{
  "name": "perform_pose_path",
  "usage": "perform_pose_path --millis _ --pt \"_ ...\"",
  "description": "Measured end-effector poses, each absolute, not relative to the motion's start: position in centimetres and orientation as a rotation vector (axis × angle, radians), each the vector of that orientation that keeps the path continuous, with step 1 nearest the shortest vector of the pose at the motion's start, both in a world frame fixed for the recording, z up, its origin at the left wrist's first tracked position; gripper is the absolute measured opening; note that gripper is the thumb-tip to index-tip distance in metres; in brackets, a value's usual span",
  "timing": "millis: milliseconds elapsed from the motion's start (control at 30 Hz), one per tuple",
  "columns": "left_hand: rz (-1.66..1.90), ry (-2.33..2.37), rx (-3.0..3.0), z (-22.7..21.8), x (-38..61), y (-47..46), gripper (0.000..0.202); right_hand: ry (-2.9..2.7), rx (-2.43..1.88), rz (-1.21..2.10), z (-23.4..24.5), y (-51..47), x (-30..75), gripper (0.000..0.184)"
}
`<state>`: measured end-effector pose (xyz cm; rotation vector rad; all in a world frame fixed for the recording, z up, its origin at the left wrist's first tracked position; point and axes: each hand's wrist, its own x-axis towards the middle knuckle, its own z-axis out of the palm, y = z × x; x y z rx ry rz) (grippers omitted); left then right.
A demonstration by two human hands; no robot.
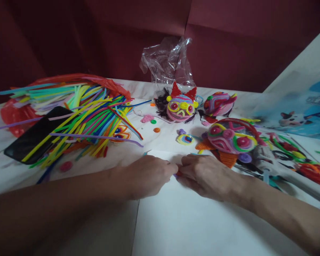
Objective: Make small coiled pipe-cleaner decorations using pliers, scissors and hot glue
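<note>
My left hand (149, 176) and my right hand (204, 176) meet over a white sheet of paper (192, 220) at the table's middle. Both hands are closed in a pinch. Between their fingertips a small red piece (178, 173) shows, with a bit of purple beside it; what it is I cannot make out. Just beyond the hands lies a small coiled pipe-cleaner disc (185, 138) in yellow with a red and blue middle.
A big loose pile of coloured pipe cleaners (90, 113) lies at the left over a black phone (34, 137) and a red plastic bag (13, 113). Three finished pipe-cleaner faces (180, 106) (220, 103) (232, 138) stand behind. A crumpled clear bag (168, 62) sits at the back. Loose buttons (156, 129) are scattered.
</note>
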<state>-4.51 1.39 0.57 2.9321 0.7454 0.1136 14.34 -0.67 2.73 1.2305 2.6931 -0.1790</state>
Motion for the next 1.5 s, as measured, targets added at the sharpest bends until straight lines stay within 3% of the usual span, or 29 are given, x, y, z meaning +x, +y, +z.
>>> perform_pose_path --millis 267,533,867,1033,1167,1500 --pt "0.101 0.531 3.094 0.6 -4.6 1.7 0.011 2.722 1.238 -0.177 2.3 -0.4 14.2 0.014" --pt "0.260 0.662 3.092 -0.3 -4.7 -0.1 0.007 2.746 1.260 -0.195 1.8 -0.4 14.4 0.013" --pt "0.122 0.677 3.060 0.4 -4.5 -1.5 0.012 2.713 1.226 -0.209 2.2 -0.6 14.1 0.013" --pt "0.113 0.664 3.042 0.8 -4.4 -0.9 0.033 2.696 1.225 -0.196 2.2 -0.6 14.1 0.014" --pt "0.202 0.670 2.909 0.9 -4.0 0.9 0.013 2.693 1.247 -0.171 2.1 -0.5 14.2 0.014" --pt "0.262 1.020 2.754 1.0 -2.1 1.6 0.010 2.674 1.303 -0.175 2.4 -0.7 14.3 0.014"
